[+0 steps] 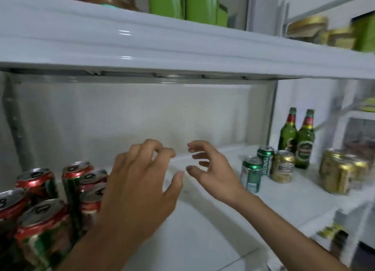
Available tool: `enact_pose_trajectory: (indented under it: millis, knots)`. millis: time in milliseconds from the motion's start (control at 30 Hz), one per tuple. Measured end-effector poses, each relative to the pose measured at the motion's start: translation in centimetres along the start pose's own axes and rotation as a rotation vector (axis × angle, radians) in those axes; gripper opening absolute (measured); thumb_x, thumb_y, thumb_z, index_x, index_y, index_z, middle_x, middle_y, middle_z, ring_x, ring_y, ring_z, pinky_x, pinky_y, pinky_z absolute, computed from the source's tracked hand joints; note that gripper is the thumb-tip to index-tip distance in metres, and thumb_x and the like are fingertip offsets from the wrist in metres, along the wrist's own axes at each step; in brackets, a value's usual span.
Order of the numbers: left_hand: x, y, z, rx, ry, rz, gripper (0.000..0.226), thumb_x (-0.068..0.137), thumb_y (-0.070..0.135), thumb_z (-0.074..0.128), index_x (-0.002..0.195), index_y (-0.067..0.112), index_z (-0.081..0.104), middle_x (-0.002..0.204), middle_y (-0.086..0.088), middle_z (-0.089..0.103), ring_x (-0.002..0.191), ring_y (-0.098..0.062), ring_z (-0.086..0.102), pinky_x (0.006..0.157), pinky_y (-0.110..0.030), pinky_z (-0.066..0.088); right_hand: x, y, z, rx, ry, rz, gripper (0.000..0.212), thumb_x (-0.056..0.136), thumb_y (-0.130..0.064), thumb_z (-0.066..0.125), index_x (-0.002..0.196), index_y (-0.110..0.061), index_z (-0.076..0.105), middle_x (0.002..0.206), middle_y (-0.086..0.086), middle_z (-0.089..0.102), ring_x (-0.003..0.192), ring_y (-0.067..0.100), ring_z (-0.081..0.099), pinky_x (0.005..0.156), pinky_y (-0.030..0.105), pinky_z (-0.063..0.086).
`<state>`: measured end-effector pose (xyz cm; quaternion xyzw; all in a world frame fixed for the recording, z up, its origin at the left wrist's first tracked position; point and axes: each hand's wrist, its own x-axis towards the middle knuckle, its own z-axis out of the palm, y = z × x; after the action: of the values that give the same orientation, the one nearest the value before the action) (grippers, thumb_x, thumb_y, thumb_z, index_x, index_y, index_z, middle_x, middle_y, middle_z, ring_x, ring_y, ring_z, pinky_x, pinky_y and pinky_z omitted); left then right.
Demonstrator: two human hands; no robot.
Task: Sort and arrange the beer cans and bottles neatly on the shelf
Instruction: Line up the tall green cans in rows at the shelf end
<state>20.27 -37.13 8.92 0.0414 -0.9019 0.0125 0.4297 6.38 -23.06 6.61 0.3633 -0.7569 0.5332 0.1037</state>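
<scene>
Two bare hands are hovering over the white shelf: I am keeping my left hand and right hand loosely curled, gripping nothing, probably poised to pick. The red-and-green aluminium cans are clustering nearest at left. Farther right, green cans and gold cans are standing mixed, unsorted, before two green glass bottles.
</scene>
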Motion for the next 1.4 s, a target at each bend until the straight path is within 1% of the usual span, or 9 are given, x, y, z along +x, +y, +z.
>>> enact_pose_trajectory:
  millis: [133,233,400,600,800,967,1133,1300,1400]
  knots:
    - [1.5,5.0,3.5,-0.264,0.022,0.052,0.033,0.085,0.044,0.06,0.112,0.026,0.066,0.112,0.007,0.059,0.099,-0.021,0.059,0.083,-0.038,0.044,-3.2,3.1,-6.5,-0.216,0.177,0.059,0.039,0.085,-0.008,0.069,0.119,-0.024,0.063,0.119,-0.011,0.064,0.109,0.006,0.062,0.095,0.027,0.051]
    - [2.2,8.6,6.3,-0.379,-0.064,0.039,0.033,0.087,0.047,0.057,0.116,0.033,0.061,0.118,0.014,0.052,0.107,-0.014,0.054,0.086,-0.032,0.041,-5.7,4.7,-12.1,-0.352,0.234,0.119,0.034,0.086,-0.006,0.07,0.114,-0.025,0.066,0.115,-0.01,0.066,0.105,0.001,0.061,0.09,0.013,0.047]
    - [3.9,14.9,10.6,-0.502,-0.165,0.025,0.033,0.091,0.042,0.062,0.124,0.038,0.056,0.126,0.017,0.044,0.116,-0.012,0.048,0.095,-0.032,0.041,-9.5,7.1,-20.4,-0.458,0.256,0.261,0.036,0.087,-0.012,0.073,0.116,-0.03,0.063,0.12,-0.008,0.063,0.106,0.006,0.058,0.086,0.015,0.045]
    - [6.5,19.7,15.5,-0.526,-0.212,-0.058,0.034,0.087,0.033,0.068,0.119,0.037,0.059,0.127,0.013,0.045,0.118,-0.02,0.05,0.092,-0.038,0.046,-12.1,9.5,-27.9,-0.532,0.203,0.291,0.039,0.088,-0.015,0.072,0.125,-0.023,0.063,0.126,-0.008,0.058,0.112,0.01,0.055,0.081,0.004,0.038]
    - [8.4,22.1,18.1,-0.525,-0.189,-0.132,0.033,0.085,0.033,0.072,0.117,0.033,0.063,0.125,0.012,0.047,0.114,-0.019,0.052,0.091,-0.041,0.049,-10.8,12.3,-31.6,-0.522,0.179,0.253,0.038,0.088,-0.015,0.072,0.125,-0.022,0.064,0.124,-0.008,0.059,0.112,0.007,0.053,0.089,0.018,0.036]
    - [9.3,21.7,20.4,-0.448,-0.249,-0.146,0.038,0.085,0.04,0.072,0.12,0.039,0.058,0.131,0.014,0.044,0.116,-0.018,0.053,0.088,-0.039,0.051,-7.1,15.5,-30.9,-0.469,0.121,0.197,0.037,0.088,-0.015,0.071,0.124,-0.022,0.064,0.12,-0.008,0.058,0.11,0.008,0.053,0.08,0.002,0.034]
    - [10.2,21.1,23.0,-0.442,-0.312,-0.196,0.051,0.085,0.044,0.073,0.131,0.039,0.053,0.139,0.013,0.038,0.124,-0.017,0.049,0.088,-0.035,0.049,-1.5,18.4,-29.6,-0.477,0.009,0.182,0.036,0.084,-0.016,0.07,0.119,-0.018,0.064,0.121,0.001,0.06,0.115,0.017,0.054,0.093,0.029,0.044]
    - [10.4,21.2,25.2,-0.486,-0.348,-0.265,0.058,0.081,0.045,0.078,0.132,0.042,0.05,0.127,0.025,0.028,0.118,-0.008,0.046,0.09,-0.037,0.05,3.4,20.5,-28.6,-0.554,-0.091,0.221,0.049,0.086,-0.021,0.068,0.133,-0.017,0.056,0.132,0.01,0.052,0.128,0.029,0.047,0.103,0.038,0.044]
    - [10.2,21.5,26.2,-0.512,-0.394,-0.334,0.061,0.079,0.044,0.081,0.13,0.043,0.048,0.126,0.021,0.03,0.117,-0.011,0.048,0.094,-0.042,0.053,6.1,21.6,-28.1,-0.614,-0.16,0.254,0.057,0.09,-0.026,0.067,0.143,-0.018,0.047,0.143,0.011,0.044,0.135,0.032,0.04,0.11,0.045,0.041]
